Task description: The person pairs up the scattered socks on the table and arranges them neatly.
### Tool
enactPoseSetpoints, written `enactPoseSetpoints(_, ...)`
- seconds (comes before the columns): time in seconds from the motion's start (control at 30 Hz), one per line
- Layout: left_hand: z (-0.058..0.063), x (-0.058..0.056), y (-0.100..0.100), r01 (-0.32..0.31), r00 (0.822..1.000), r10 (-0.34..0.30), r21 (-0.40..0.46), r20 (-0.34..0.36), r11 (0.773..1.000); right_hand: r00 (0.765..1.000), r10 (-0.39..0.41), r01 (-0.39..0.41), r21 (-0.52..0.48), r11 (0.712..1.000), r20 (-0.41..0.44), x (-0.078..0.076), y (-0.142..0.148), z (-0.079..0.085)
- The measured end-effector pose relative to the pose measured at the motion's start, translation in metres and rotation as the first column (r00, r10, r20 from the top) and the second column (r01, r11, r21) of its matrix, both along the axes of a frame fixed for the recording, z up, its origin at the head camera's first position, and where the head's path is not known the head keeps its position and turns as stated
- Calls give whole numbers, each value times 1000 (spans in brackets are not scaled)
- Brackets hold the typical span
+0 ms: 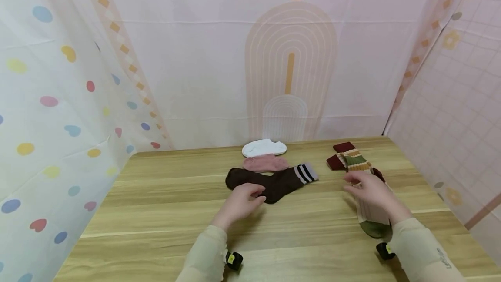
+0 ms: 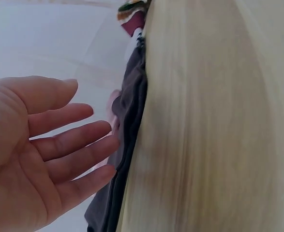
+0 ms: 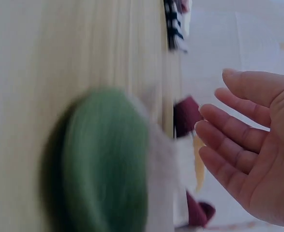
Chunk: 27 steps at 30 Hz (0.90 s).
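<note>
Dark brown socks [image 1: 250, 179] with grey-and-black striped cuffs lie mid-table. My left hand [image 1: 241, 201] hovers by their near edge, fingers relaxed and holding nothing; the left wrist view shows its palm [image 2: 16, 159] and spread fingers beside the dark fabric [image 2: 127, 111]. On the right, striped socks [image 1: 358, 164] with maroon cuffs and a green toe [image 1: 375, 229] lie on the table, one crossing the other. Above them is my right hand [image 1: 369, 190], loosely bent and empty, hiding their middle. In the right wrist view the green toe [image 3: 108, 159] looks blurred, apart from the fingers.
Behind the brown socks lie pink low socks [image 1: 266, 162] and, farther back, white low socks [image 1: 263, 148]. The wooden table [image 1: 164, 212] meets a patterned cloth backdrop [image 1: 203, 77] at the rear, with cloth on both sides.
</note>
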<state>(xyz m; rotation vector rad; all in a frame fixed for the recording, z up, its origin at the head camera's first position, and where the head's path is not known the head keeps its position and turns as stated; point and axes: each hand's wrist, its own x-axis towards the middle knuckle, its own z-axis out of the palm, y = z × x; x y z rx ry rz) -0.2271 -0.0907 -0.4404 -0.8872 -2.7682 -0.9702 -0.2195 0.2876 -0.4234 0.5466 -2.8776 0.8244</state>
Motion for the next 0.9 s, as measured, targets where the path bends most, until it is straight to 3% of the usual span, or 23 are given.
enactPoseSetpoints(0.17, 1, 0, -12, -31, 999, 31, 43, 7, 999, 1000, -6, 6, 26, 1000, -16, 14, 17, 1)
enactPoseSetpoints(0.3, 1, 2, -16, -44, 999, 43, 32, 25, 999, 1000, 20, -20, 59, 998, 3, 21, 25, 1)
enactPoseSetpoints(0.6, -3, 6, -20, -22, 999, 22, 15, 49, 1000, 995, 53, -60, 89, 994, 83, 35, 40, -1)
enactPoseSetpoints(0.73, -6, 6, -22, -22, 999, 21, 23, 38, 999, 998, 43, -47, 122, 991, 38, 41, 50, -1)
enactPoseSetpoints(0.9, -6, 8, -24, -22, 999, 21, 37, 40, 999, 994, 93, -78, 234, 969, -56, 46, 60, -6)
